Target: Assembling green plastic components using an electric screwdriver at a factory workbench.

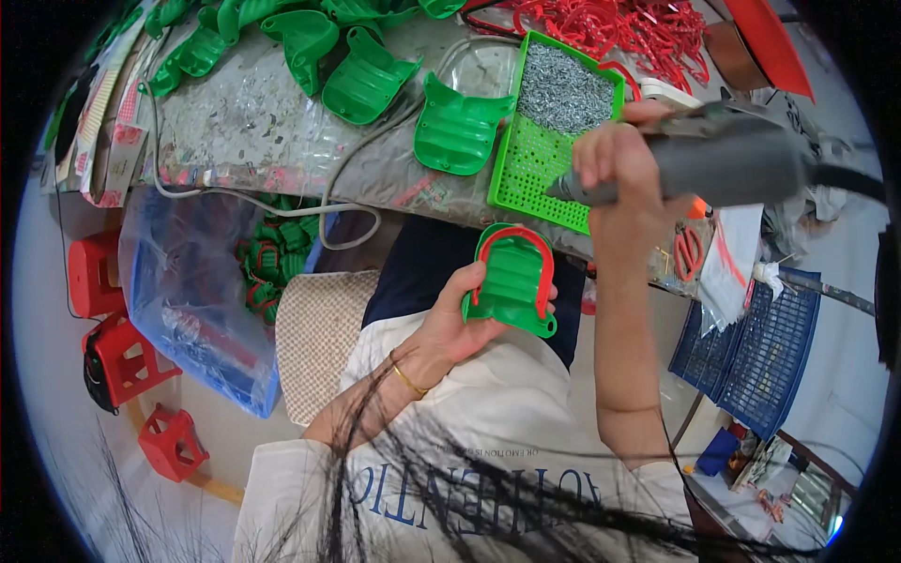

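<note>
Over my lap, my left hand (462, 310) grips a curved green plastic shell (514, 272) by its left side. A red U-shaped strip (535, 239) runs round the inside of the shell's rim. My right hand (619, 164) is wrapped round a grey power screwdriver (718, 155), held above the table's front edge. Its tip points left, over a bright green perforated basket (542, 164). Small silvery screws (563, 89) are heaped in the basket's far part. The tip is apart from the shell.
More green shells (460, 127) lie along the table (244, 122), crossed by a pale cable (361, 159). Red strips (629, 33) are piled at the back. Red-handled pliers (688, 253) lie right. A lined blue bin (202, 310) holds green-and-red pieces at left, near red stools (174, 441).
</note>
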The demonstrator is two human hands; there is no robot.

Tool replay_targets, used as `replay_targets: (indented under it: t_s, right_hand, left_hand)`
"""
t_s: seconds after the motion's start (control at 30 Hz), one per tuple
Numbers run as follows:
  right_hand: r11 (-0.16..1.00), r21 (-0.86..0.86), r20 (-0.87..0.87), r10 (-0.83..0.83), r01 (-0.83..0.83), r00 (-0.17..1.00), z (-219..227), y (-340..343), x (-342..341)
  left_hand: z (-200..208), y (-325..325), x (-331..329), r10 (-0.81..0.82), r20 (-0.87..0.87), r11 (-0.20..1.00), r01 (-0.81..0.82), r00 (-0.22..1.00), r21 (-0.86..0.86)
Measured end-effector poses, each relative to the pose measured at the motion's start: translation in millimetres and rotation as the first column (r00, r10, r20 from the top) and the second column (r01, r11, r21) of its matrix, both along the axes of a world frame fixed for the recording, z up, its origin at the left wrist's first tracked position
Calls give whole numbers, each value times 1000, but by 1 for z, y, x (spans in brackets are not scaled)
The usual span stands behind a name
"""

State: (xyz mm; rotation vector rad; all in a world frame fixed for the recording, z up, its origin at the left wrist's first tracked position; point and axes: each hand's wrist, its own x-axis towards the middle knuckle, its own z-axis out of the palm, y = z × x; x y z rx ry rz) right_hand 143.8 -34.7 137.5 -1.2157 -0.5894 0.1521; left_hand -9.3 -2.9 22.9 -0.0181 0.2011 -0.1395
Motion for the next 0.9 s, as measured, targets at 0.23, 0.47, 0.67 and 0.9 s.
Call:
replay_targets:
  t_s: [0.23, 0.47, 0.67, 0.9]
  right_hand:
    - [995, -60, 0, -83, 83, 997, -45, 15, 13]
    - [994, -71, 5, -81, 81, 997, -56, 19, 13]
    - [992, -75, 34, -98, 100, 995, -62, 18, 15]
    - [990, -91, 38, -101, 104, 994, -61, 20, 13]
  left_hand:
    - [-6, 4, 2, -1, 19, 1000, 1, 1000, 19]
    - [-7, 7, 3, 11, 0, 1000, -11, 1000, 16]
    - [-8, 8, 4, 24, -1, 999, -24, 1000, 21]
    - [-11, 8, 4, 38, -4, 999, -38, 999, -6]
